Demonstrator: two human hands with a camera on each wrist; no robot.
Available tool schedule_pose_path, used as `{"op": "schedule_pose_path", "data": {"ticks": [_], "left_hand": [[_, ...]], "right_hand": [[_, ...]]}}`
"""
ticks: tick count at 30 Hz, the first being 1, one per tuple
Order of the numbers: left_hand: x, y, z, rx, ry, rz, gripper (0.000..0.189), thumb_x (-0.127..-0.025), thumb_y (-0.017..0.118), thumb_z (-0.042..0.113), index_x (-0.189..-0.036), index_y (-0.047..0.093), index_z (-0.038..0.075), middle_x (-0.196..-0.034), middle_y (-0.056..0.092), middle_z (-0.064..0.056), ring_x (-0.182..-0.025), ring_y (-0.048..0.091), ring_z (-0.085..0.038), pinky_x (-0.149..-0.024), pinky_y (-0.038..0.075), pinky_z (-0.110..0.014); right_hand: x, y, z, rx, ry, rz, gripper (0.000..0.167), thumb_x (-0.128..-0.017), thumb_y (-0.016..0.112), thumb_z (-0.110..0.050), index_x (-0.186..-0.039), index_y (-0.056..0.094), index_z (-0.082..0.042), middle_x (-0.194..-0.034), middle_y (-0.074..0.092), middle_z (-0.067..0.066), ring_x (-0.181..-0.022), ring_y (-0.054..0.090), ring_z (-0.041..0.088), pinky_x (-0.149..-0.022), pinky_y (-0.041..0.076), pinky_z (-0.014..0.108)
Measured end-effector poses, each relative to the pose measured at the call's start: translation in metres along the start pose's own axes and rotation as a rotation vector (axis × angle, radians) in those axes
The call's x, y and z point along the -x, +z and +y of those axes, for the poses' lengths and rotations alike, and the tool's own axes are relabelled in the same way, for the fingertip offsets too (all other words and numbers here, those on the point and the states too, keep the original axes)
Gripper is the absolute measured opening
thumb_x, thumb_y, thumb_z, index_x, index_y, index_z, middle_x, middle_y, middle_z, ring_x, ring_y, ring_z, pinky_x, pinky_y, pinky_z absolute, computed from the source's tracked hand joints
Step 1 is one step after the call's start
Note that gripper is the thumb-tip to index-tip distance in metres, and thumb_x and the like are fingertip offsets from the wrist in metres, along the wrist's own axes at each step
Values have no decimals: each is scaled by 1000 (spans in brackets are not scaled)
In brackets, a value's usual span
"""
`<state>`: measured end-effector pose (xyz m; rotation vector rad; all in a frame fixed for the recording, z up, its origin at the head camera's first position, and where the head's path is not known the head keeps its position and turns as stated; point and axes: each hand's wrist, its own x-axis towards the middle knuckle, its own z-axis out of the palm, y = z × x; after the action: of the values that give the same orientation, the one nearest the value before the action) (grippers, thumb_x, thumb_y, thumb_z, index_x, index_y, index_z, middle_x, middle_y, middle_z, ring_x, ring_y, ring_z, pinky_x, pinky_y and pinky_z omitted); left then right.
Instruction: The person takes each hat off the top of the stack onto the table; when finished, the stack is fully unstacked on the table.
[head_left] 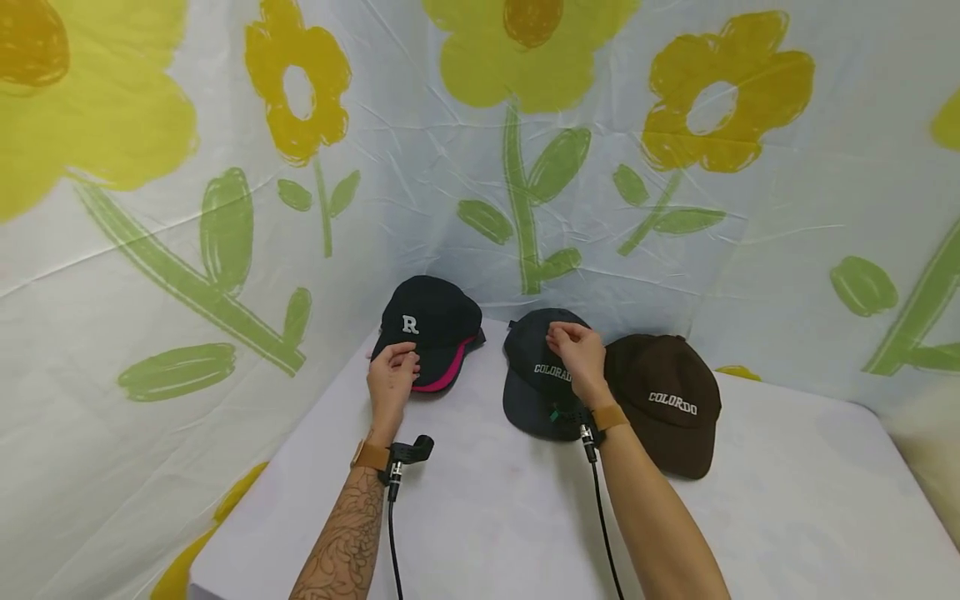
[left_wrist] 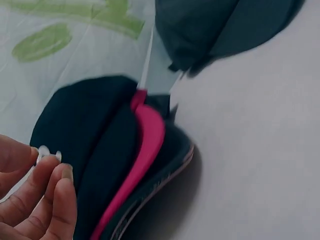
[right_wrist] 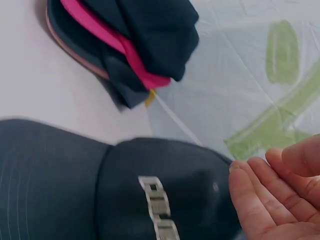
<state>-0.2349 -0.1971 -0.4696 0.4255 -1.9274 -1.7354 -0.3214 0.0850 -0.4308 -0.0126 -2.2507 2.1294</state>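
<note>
A black R-logo baseball cap is lying on the white table behind the left hand, whose narrow grip is empty; the right hand, likewise empty, is hovering over a charcoal lettered cap beside a brown COLORDO cap.

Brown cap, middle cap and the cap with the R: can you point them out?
Brown cap [head_left: 664, 377]: head view, crown above lettering.
Middle cap [head_left: 531, 346]: head view, crown above lettering.
R cap [head_left: 438, 325]: head view, crown beside letter.
</note>
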Motion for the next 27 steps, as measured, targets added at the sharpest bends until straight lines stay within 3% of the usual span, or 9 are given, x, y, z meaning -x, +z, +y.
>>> {"op": "schedule_pose_path", "data": {"ticks": [6,13,21,27], "left_hand": [[-8,-15,-7,-96,-22,82,20,-100,61,10,-116,71,3,-110,71,-19,-92,63,-23,-70,47,-14],[-16,-31,-25,-135,-59,186,25,-97,61,6,-121,67,0,-113,65,-21,-95,55,-24,-78,42,-29],[-18,-41,-34,-176,-162,147,38,-97,60,8,-133,58,-3,-125,58,-28,-111,55,-37,-92,46,-44],[-21,-46,-36,-174,-177,129,39,-98,61,9,-135,56,-3,-130,58,-28,-116,57,-39,-98,48,-49]], "right_hand": [[-10,26,3,-26,2,-58,30,-102,59,-9,-126,65,9,-128,64,29,-110,69,29,-88,59,25],[-15,57,12,-84,116,-190,34,-103,57,-7,-133,60,7,-135,59,29,-124,62,34,-100,55,33],[-21,88,23,-101,150,-345,48,-102,56,-7,-146,45,8,-146,49,28,-137,51,38,-112,45,42],[-23,105,28,-94,164,-361,49,-102,57,-7,-147,45,8,-145,51,27,-137,51,36,-114,44,44]]}}
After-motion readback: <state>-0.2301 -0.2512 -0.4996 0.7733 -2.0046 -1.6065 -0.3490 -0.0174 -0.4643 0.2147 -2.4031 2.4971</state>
